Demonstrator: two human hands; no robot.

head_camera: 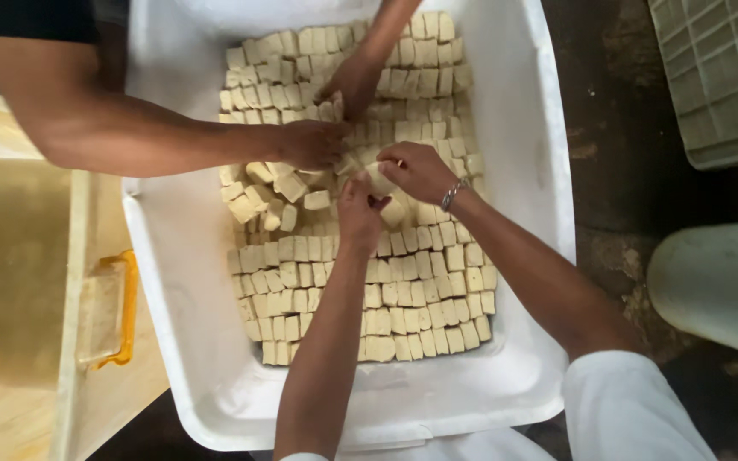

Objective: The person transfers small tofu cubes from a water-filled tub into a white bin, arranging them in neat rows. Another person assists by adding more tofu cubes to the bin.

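Meanwhile, the person's right hand (418,171) is curling its fingers loosely around a pale cream tofu cube (379,179) at the middle of the large white plastic tub (523,171), while the left hand (359,213) is pinching a neighbouring cube with fingers nearly closed. Opposite, a co-worker's two hands (313,143) are pressing into the same loose cubes among the packed rows (420,299).

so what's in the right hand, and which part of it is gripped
The right hand holds a pale tofu block from the white tub, fingers curled over its top. The left hand touches it from below.
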